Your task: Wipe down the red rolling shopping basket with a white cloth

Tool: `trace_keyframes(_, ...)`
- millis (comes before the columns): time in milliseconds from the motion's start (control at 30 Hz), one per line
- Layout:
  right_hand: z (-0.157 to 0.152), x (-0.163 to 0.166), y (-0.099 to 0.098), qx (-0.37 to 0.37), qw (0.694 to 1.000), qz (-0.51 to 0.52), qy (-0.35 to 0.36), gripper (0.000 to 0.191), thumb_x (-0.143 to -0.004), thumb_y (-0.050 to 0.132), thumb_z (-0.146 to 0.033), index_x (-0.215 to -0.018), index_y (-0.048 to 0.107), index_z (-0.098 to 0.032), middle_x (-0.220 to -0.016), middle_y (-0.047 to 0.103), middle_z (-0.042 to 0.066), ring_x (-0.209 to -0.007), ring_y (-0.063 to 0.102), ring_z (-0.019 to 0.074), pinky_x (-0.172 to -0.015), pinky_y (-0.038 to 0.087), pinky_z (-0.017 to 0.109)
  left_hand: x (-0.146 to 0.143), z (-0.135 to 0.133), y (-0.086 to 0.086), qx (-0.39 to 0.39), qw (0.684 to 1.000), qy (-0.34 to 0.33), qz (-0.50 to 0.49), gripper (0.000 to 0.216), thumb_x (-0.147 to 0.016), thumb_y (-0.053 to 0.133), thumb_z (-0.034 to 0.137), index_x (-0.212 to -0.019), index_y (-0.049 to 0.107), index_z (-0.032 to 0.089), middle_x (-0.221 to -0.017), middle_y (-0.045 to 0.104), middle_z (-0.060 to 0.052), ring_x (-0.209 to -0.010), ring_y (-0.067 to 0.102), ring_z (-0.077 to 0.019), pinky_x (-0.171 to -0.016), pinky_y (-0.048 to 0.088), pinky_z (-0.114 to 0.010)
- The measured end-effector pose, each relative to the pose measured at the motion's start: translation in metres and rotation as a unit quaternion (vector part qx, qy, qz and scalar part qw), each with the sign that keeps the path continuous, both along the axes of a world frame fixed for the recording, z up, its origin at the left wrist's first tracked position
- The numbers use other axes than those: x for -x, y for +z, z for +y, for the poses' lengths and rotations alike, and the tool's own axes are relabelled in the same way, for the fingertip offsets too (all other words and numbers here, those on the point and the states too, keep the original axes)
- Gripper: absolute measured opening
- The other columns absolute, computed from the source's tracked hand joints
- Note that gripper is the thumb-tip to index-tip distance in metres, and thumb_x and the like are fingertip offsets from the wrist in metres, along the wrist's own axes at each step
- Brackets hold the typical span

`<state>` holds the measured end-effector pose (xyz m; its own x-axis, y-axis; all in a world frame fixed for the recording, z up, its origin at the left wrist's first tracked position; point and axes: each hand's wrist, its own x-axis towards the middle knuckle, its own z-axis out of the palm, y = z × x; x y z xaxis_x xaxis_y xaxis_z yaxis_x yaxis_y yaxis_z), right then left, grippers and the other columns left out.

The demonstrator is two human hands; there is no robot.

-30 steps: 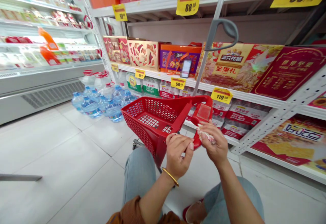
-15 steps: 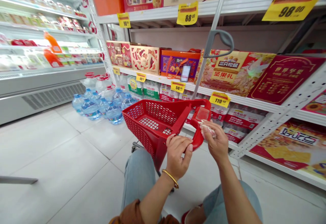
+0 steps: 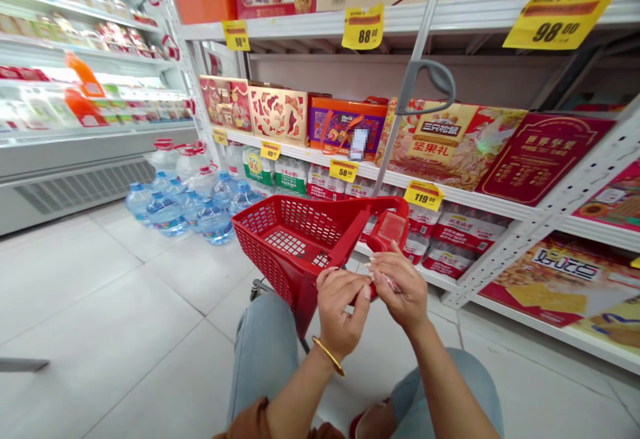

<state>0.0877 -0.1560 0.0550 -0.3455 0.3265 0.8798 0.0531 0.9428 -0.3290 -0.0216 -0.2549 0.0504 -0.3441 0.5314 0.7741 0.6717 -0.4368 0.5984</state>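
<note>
A red plastic shopping cart with a perforated basket stands in front of my knees. My left hand is closed around the near part of its red handle loop, a gold bangle on the wrist. Close beside it, my right hand presses a crumpled white and pinkish cloth against the handle, the fingertips of both hands almost meeting. Most of the cloth is hidden by the fingers. Beyond my right hand, the handle's flat red panel shows.
Behind the cart runs a white shelf with gift boxes and packs of bottled water. A metal pole with a grey hook rises before it. Large water bottles stand on the floor at left, near a refrigerated display case.
My right hand has moved left and down along the handle with the cloth, closer to my left hand. The panel is less covered. The view has shifted slightly.
</note>
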Motion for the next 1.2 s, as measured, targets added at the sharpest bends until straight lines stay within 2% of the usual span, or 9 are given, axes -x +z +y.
trace_keyframes(233, 0.017, 0.0, 0.004, 0.017, 0.999, -0.025, 0.016, 0.011, -0.083, 0.059, -0.02, -0.089, 0.068, -0.024, -0.087, 0.071, 0.003, -0.095, 0.067, 0.0209, -0.107, 0.035, 0.054, 0.008, -0.002, 0.0, 0.013, 1.0, 0.001, -0.007, 0.018, -0.087, 0.052, 0.021, -0.086, 0.07, 0.024, -0.083, 0.072, 0.0, -0.08, 0.063, -0.0157, -0.09, 0.037, -0.038)
trace_keyframes(433, 0.03, 0.001, 0.006, 0.0, 0.999, -0.038, 0.002, 0.01, -0.083, 0.059, -0.022, -0.086, 0.068, -0.023, -0.088, 0.071, 0.003, -0.099, 0.066, 0.0218, -0.108, 0.034, 0.055, 0.014, -0.005, -0.001, 0.019, 1.0, -0.004, -0.017, 0.021, -0.088, 0.051, 0.025, -0.083, 0.071, 0.024, -0.083, 0.073, -0.002, -0.079, 0.064, -0.0167, -0.089, 0.039, -0.04)
trace_keyframes(600, 0.035, 0.002, 0.002, 0.001, 0.999, -0.04, -0.003, 0.012, -0.084, 0.058, -0.022, -0.09, 0.069, -0.023, -0.091, 0.072, 0.004, -0.101, 0.066, 0.0218, -0.102, 0.042, 0.051, 0.016, -0.006, -0.001, 0.015, 0.999, -0.002, -0.028, 0.021, -0.088, 0.052, 0.026, -0.082, 0.071, 0.024, -0.081, 0.073, -0.001, -0.078, 0.065, -0.0171, -0.089, 0.04, -0.04)
trace_keyframes(800, 0.017, 0.007, 0.001, -0.004, 1.0, -0.021, -0.021, 0.014, -0.082, 0.061, -0.018, -0.093, 0.069, -0.023, -0.092, 0.071, 0.005, -0.1, 0.066, 0.0224, -0.09, 0.051, 0.043, 0.024, -0.014, -0.003, -0.005, 0.999, -0.004, -0.036, 0.02, -0.086, 0.053, 0.023, -0.08, 0.071, 0.025, -0.08, 0.073, 0.0, -0.078, 0.065, -0.017, -0.088, 0.041, -0.039)
trace_keyframes(1200, -0.01, 0.012, -0.003, -0.002, 0.998, 0.002, -0.066, 0.018, -0.081, 0.062, -0.017, -0.097, 0.067, -0.024, -0.095, 0.07, 0.006, -0.098, 0.065, 0.0229, -0.089, 0.05, 0.046, 0.036, -0.022, -0.005, 0.001, 0.998, 0.0, -0.062, 0.024, -0.087, 0.05, 0.027, -0.075, 0.071, 0.025, -0.077, 0.073, 0.0, -0.076, 0.065, -0.018, -0.093, 0.04, -0.043)
